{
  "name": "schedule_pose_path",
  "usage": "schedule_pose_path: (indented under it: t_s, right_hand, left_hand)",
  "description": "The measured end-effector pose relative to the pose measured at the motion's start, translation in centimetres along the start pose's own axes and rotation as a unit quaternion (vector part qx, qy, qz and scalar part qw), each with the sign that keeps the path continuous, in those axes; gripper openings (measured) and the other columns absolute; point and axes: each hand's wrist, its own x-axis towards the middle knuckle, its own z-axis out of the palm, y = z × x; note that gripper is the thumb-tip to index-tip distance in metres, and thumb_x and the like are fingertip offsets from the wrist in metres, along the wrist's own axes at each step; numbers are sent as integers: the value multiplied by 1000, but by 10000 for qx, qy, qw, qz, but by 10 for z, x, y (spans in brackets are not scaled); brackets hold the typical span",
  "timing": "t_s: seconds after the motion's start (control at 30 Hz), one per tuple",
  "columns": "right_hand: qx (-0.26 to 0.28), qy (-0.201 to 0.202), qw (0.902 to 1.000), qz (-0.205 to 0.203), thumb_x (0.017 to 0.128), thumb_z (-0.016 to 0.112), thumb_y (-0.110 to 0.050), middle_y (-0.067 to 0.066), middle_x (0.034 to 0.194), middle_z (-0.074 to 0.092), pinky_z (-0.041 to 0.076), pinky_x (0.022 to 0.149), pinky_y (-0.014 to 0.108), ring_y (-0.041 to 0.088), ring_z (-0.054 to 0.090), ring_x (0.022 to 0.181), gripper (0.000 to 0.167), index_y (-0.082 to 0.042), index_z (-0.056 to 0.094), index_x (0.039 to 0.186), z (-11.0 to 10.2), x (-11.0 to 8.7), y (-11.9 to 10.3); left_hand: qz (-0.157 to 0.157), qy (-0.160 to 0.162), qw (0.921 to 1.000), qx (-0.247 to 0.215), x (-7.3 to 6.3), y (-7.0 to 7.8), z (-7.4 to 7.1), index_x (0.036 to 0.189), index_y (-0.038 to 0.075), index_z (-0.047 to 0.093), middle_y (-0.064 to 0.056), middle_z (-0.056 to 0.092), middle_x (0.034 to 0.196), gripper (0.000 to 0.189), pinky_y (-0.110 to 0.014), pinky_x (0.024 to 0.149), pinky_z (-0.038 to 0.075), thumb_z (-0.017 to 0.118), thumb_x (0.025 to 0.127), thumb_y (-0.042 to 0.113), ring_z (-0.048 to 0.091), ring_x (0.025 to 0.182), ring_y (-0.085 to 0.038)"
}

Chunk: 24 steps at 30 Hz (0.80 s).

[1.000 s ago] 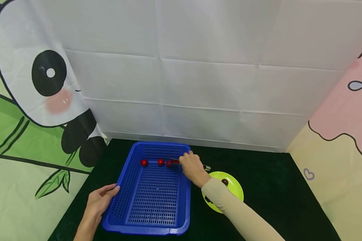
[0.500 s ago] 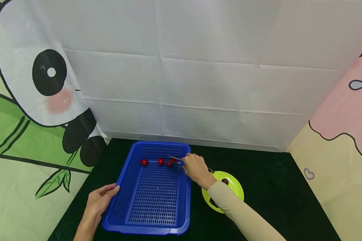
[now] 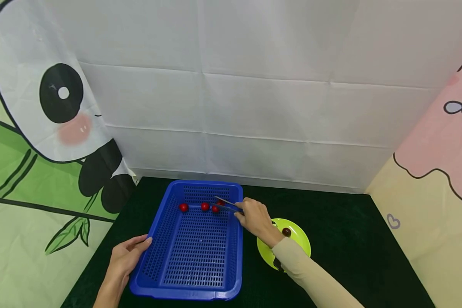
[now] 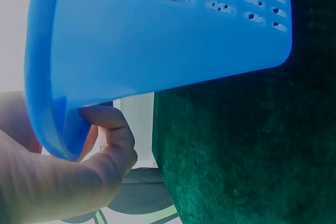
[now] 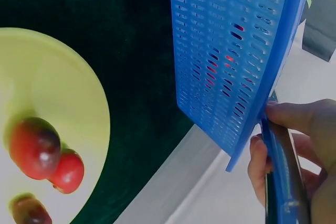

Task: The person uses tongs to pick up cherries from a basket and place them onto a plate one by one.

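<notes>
My left hand (image 3: 126,259) grips the left rim of a blue perforated basket (image 3: 194,295), its thumb and fingers about the edge in the left wrist view. With my right hand (image 3: 256,218) I hold metal tongs (image 3: 229,208) over the basket's far right side. Their two arms stand spread, beside and over a small red tomato (image 3: 220,202). Nearby on the basket floor lie another tomato (image 3: 215,209), one to its left (image 3: 205,206) and one farther left (image 3: 183,207). The right wrist view shows the tongs' handle (image 5: 286,182) between thumb and fingers.
A lime-green plate (image 3: 302,244) stands right of the basket, partly under my right forearm. On it are a dark-red tomato (image 5: 35,148), a smaller red one (image 5: 68,171) and another dark one (image 5: 30,211). A dark green cloth (image 3: 350,239) covers the table.
My right hand has shifted right and slightly toward me. The tongs' arms have spread, and the tomato that was between them now lies in the basket. My left hand stays put.
</notes>
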Motion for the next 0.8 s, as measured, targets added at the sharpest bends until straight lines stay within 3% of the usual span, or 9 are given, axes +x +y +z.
schedule_pose_path:
  t_s: [0.3, 0.53, 0.8]
  right_hand:
    - [529, 106, 9973, 498, 93, 78, -18, 0, 79, 56, 41, 48, 21, 10, 48, 59, 29, -4, 76, 119, -1, -9, 2]
    - [1000, 444, 9915, 710, 91, 81, -16, 1, 80, 62, 44, 51, 21, 10, 51, 61, 28, -3, 78, 116, -3, -17, 5]
    - [1380, 507, 9845, 957, 91, 81, -16, -2, 78, 60, 44, 51, 21, 9, 52, 61, 29, -3, 77, 117, -3, -26, 10]
  left_hand:
    - [-12, -22, 10000, -19, 2, -1, -1, 146, -3, 50, -28, 59, 136, 72, -40, 84, 55, 67, 98, 48, 66, 105, -26]
    - [-10, -39, 10000, -61, 2, -2, -2, 146, -3, 51, -26, 62, 133, 71, -38, 81, 56, 68, 98, 47, 67, 99, -19]
    - [-27, -49, 10000, -24, 3, -2, -1, 147, -3, 50, -28, 60, 135, 72, -39, 82, 55, 67, 98, 48, 66, 103, -24]
